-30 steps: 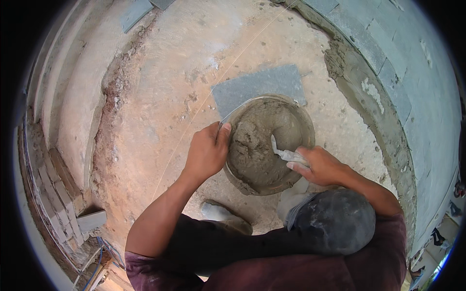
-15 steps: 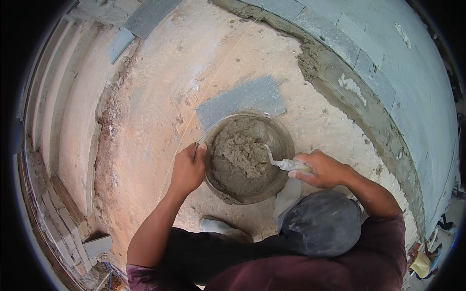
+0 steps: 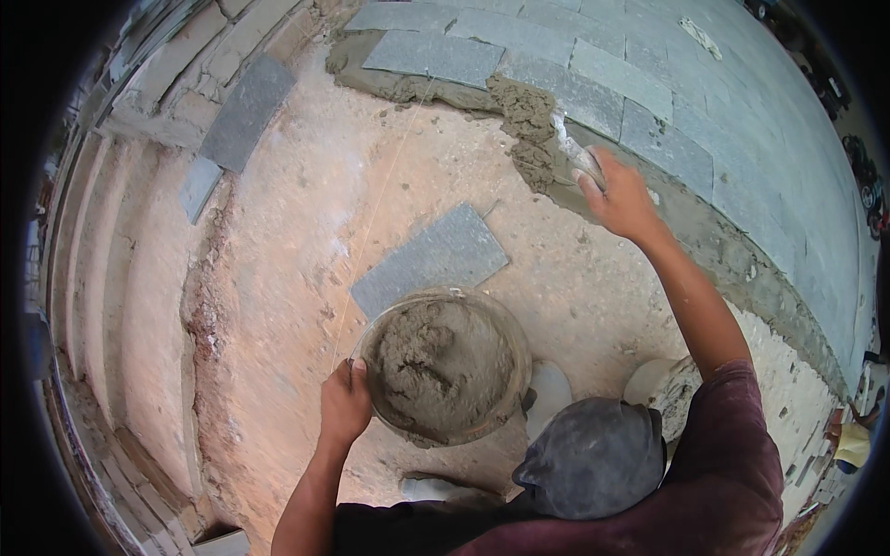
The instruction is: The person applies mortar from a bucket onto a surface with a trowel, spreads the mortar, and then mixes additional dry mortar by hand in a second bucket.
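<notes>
My left hand [image 3: 347, 404] is closed on the left rim of a round mortar bucket [image 3: 524, 371], where a thin wire handle also shows. Grey wet mortar [image 3: 436, 357] fills the bucket, heaped unevenly on its left side. Farther off at the right, my right hand [image 3: 619, 193] is wrapped around the pale, mortar-smeared handle of a trowel [image 3: 577, 156]. The trowel is over a fresh lump of mortar [image 3: 527, 125] at the edge of the laid stone tiles [image 3: 593, 97]; its blade is mostly hidden.
One loose grey tile [image 3: 431, 259] lies just beyond the bucket. Two more tiles, one large [image 3: 247, 113] and one small [image 3: 197, 185], lie by the steps [image 3: 88, 278] at left. A taut string [image 3: 385, 185] crosses the rough floor. A grey cap [image 3: 593, 459] shows below.
My right hand has moved the trowel from the bucket out to the tile edge, where a mortar lump now lies. My left hand keeps its hold on the bucket. The view has shifted.
</notes>
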`<state>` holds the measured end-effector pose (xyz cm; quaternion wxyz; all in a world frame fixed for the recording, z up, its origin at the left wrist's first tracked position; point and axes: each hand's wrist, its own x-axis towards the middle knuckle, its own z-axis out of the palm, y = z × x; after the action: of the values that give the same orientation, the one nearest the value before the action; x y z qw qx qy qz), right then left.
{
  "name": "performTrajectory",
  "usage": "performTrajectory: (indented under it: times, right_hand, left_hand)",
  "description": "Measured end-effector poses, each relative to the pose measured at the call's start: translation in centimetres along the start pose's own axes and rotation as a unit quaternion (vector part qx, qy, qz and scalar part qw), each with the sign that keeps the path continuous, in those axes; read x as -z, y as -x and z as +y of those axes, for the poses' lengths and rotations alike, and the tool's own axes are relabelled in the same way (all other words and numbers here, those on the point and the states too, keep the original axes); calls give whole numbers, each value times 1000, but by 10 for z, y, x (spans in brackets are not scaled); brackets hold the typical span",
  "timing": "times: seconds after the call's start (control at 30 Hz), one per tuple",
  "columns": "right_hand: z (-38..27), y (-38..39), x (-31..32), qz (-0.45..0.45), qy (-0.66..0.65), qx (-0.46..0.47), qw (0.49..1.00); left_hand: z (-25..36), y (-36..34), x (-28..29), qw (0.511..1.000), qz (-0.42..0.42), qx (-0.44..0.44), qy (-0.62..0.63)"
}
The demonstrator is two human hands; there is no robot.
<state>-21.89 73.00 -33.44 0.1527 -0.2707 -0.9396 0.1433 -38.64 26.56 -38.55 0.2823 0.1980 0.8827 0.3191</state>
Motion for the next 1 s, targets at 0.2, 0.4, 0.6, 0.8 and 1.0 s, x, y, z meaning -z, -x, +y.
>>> performTrajectory:
  times: [0.2, 0.4, 0.6, 0.8, 1.0]
  right_hand:
    - [54, -40, -44, -30, 203, -37, 978]
    - [27, -2, -5, 49, 117, 122, 984]
    - [-46, 77, 67, -160, 159, 253, 941]
    - [-85, 94, 37, -292, 217, 181, 914]
    - [-92, 91, -13, -433, -71, 116, 891]
  left_hand:
    - [2, 2, -1, 1000, 11, -8, -22]
    - [26, 9, 1, 999, 23, -11, -27]
    - [56, 1, 0, 999, 14, -46, -24]
    - [97, -9, -5, 998, -8, -60, -20]
    - [102, -16, -8, 996, 12, -79, -37]
